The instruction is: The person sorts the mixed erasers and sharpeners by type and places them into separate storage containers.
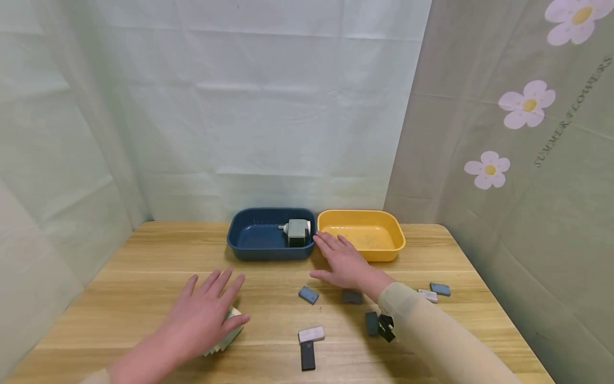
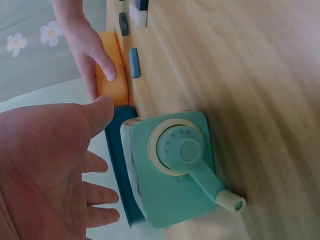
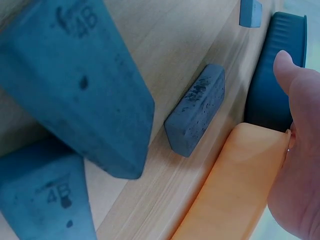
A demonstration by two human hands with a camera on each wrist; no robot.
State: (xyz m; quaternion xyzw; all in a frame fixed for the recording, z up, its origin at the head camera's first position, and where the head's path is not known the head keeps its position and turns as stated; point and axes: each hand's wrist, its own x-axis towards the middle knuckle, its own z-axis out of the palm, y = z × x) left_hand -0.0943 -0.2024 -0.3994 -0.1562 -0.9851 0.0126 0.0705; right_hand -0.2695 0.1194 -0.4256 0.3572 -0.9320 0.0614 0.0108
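My left hand [image 1: 203, 314], its fingers extended, hovers over a green crank-handled pencil sharpener [image 2: 165, 197]. In the head view that hand partly hides the sharpener [image 1: 231, 337]. My right hand [image 1: 344, 265] reaches forward with straight fingers to the near left side of the yellow tray [image 1: 355, 214]; nothing is visible in its grasp. Beside it stands the blue tray [image 1: 259, 253], with a grey-green and black device [image 1: 298, 229] with a short stem inside. A blue eraser [image 1: 308, 294] lies between the hands, and a dark grey eraser [image 3: 195, 110] lies near the right hand.
Closer in, a white eraser [image 1: 311, 334] touches a black one [image 1: 308, 356]. A dark eraser [image 1: 371, 324] and a small black object with metal bits [image 1: 386, 327] lie by the right sleeve. Another blue eraser [image 1: 439, 289] and a white one [image 1: 428, 295] lie at right. Cloth walls surround the table.
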